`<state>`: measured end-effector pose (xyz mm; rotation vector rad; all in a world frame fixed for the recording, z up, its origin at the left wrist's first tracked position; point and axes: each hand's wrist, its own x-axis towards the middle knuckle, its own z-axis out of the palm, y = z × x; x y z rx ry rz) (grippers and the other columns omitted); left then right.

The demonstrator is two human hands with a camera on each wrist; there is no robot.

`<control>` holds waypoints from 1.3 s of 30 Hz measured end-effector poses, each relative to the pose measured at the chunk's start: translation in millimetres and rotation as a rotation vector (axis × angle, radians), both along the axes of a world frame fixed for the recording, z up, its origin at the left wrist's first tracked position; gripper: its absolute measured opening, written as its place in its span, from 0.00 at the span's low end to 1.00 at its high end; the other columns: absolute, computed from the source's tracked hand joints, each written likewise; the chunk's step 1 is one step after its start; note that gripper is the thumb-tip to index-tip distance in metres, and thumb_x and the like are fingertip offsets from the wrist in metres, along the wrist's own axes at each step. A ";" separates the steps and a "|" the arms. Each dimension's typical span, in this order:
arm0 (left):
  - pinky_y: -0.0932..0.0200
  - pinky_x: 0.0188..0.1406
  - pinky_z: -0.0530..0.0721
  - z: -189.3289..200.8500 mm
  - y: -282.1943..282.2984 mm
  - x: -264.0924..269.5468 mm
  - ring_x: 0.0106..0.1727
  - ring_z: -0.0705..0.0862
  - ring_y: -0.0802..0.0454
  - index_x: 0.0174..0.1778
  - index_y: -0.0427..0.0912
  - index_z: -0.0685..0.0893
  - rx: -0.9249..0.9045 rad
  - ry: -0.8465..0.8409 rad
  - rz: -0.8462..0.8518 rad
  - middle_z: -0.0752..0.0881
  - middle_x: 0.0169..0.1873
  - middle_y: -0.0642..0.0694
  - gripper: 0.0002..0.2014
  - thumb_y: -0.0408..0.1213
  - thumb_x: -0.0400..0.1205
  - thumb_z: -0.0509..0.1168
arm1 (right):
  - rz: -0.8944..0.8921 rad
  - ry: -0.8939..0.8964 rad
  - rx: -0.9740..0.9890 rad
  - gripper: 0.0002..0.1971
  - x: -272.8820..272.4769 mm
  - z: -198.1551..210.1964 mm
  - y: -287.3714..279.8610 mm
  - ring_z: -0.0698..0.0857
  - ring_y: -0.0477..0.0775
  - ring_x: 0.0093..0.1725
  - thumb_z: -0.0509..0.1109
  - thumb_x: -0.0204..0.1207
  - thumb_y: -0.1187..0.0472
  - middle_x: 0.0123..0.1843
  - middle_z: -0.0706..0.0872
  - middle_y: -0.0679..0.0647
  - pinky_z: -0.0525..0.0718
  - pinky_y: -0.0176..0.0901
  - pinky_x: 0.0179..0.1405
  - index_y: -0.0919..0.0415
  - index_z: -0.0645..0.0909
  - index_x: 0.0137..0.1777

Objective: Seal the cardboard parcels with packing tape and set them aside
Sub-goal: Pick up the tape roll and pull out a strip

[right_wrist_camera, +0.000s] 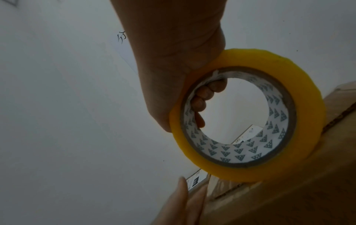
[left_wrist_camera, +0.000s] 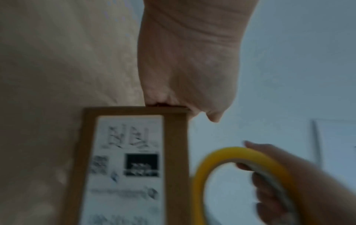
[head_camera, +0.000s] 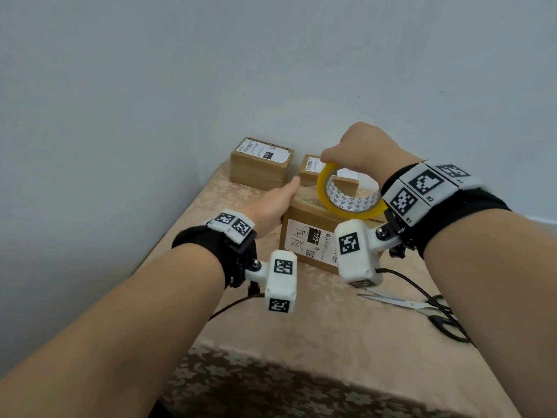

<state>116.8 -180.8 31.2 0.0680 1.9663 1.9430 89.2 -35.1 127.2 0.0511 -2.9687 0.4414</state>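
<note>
Right hand (head_camera: 360, 147) grips tape roll (head_camera: 349, 191) over near parcel (head_camera: 313, 233) seam; left hand (head_camera: 272, 206), fingers flat, braces the parcel's left end.

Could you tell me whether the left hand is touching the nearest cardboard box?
Touching: the head view shows the left hand lying flat against the nearest cardboard box at its top left edge.

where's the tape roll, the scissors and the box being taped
tape roll (right_wrist_camera: 273, 67), right wrist view, yellow outer band
scissors (head_camera: 391, 300), head view, blades
box (head_camera: 304, 214), head view, front face above label
</note>
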 end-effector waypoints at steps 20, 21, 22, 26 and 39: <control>0.56 0.61 0.70 5.1 16.8 -24.6 0.66 0.76 0.45 0.73 0.42 0.69 -0.709 0.309 -0.116 0.78 0.67 0.41 0.21 0.48 0.90 0.43 | 0.042 0.064 -0.413 0.22 20.2 -11.5 23.4 0.74 0.51 0.30 0.70 0.73 0.41 0.29 0.73 0.53 0.70 0.44 0.32 0.63 0.79 0.36; 0.56 0.61 0.70 5.2 16.5 -24.2 0.65 0.77 0.44 0.73 0.41 0.69 -0.726 0.314 -0.125 0.78 0.67 0.40 0.21 0.47 0.90 0.43 | 0.051 0.065 -0.401 0.22 20.5 -8.1 20.7 0.72 0.50 0.27 0.70 0.74 0.43 0.26 0.69 0.52 0.67 0.42 0.28 0.62 0.75 0.31; 0.56 0.59 0.71 5.3 15.9 -23.7 0.63 0.77 0.45 0.73 0.41 0.68 -0.748 0.321 -0.131 0.78 0.67 0.40 0.21 0.47 0.90 0.43 | 0.055 0.066 -0.370 0.23 20.7 -2.7 19.4 0.71 0.48 0.23 0.70 0.74 0.46 0.24 0.67 0.51 0.65 0.41 0.25 0.61 0.69 0.27; 0.58 0.53 0.69 5.7 13.9 -23.2 0.56 0.76 0.47 0.72 0.40 0.68 -0.804 0.311 -0.145 0.78 0.64 0.38 0.19 0.43 0.90 0.42 | 0.010 0.010 -0.056 0.18 24.1 18.4 37.3 0.70 0.51 0.25 0.70 0.71 0.54 0.23 0.71 0.51 0.65 0.41 0.24 0.61 0.72 0.25; 0.40 0.80 0.36 18.7 44.2 -18.1 0.83 0.37 0.51 0.84 0.45 0.39 -1.495 0.431 -0.351 0.39 0.83 0.50 0.28 0.50 0.88 0.33 | 0.016 0.047 0.040 0.14 28.9 -1.7 48.2 0.80 0.57 0.42 0.63 0.75 0.49 0.37 0.80 0.52 0.72 0.44 0.36 0.61 0.79 0.40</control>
